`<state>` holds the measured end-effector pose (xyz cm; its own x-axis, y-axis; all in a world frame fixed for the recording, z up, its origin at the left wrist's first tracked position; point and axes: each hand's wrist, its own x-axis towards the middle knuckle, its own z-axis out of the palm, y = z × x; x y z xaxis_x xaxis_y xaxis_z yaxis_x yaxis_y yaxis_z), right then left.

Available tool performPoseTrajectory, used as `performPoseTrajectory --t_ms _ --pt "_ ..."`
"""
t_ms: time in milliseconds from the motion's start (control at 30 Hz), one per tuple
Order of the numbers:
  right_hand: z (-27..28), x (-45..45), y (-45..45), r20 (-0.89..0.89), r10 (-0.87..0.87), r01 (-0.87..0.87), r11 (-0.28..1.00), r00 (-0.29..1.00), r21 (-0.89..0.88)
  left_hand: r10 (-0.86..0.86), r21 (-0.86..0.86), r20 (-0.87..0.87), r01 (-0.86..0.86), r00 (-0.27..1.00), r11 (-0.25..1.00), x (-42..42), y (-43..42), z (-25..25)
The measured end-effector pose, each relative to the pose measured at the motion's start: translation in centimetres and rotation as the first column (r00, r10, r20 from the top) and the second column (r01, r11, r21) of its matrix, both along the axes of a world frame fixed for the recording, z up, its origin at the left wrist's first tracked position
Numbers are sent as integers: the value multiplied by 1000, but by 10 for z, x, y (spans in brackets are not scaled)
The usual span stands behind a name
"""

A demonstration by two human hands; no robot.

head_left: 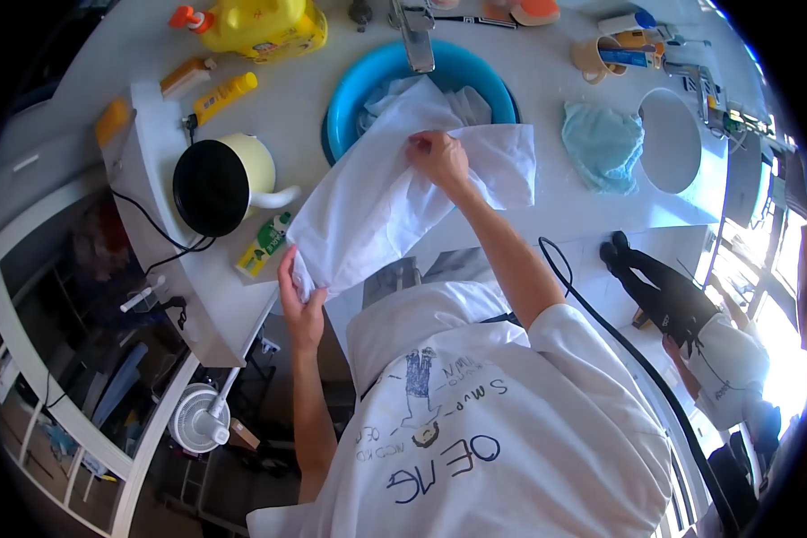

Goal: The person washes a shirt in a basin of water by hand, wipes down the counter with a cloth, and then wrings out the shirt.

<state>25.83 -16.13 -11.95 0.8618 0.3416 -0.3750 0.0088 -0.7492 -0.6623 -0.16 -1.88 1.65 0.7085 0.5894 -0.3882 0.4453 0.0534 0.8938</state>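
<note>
A white cloth (368, 202) stretches from a blue basin (339, 108) over the counter's front edge; whether it is a garment I cannot tell. My left hand (303, 300) is closed on its lower left corner, thumb on top. Farther up and to the right, my right hand (439, 159) pinches the cloth near the basin's front rim. Part of the cloth lies bunched inside the basin, beneath a metal faucet (416, 40). A flap spreads rightward onto the counter (547, 208). The fingers under the cloth are partly hidden.
Left of the basin stand a black-and-cream pot (211, 186), a green-yellow packet (264, 244), a yellow bottle (226, 97) and a large yellow jug (264, 29). To the right are a light-blue towel (603, 146) and a mug (594, 59). Another person (717, 359) stands at right.
</note>
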Motion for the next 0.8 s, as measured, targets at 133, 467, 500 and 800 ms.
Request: performPoseTrajectory --t_ms 133,467,500,800 --pt "-4 -1 8 -33 -82 80 995 996 -54 -66 10 -32 66 997 998 -2 0 3" --pt "-11 -16 25 93 68 -39 958 993 -284 -137 29 32 136 990 990 -7 14 -7" --pt "-11 -17 24 107 23 3 971 994 -238 -132 26 35 131 991 991 -8 15 -8" --pt "20 -15 -6 62 -170 172 984 984 -38 -133 2 68 133 989 991 -15 23 -17"
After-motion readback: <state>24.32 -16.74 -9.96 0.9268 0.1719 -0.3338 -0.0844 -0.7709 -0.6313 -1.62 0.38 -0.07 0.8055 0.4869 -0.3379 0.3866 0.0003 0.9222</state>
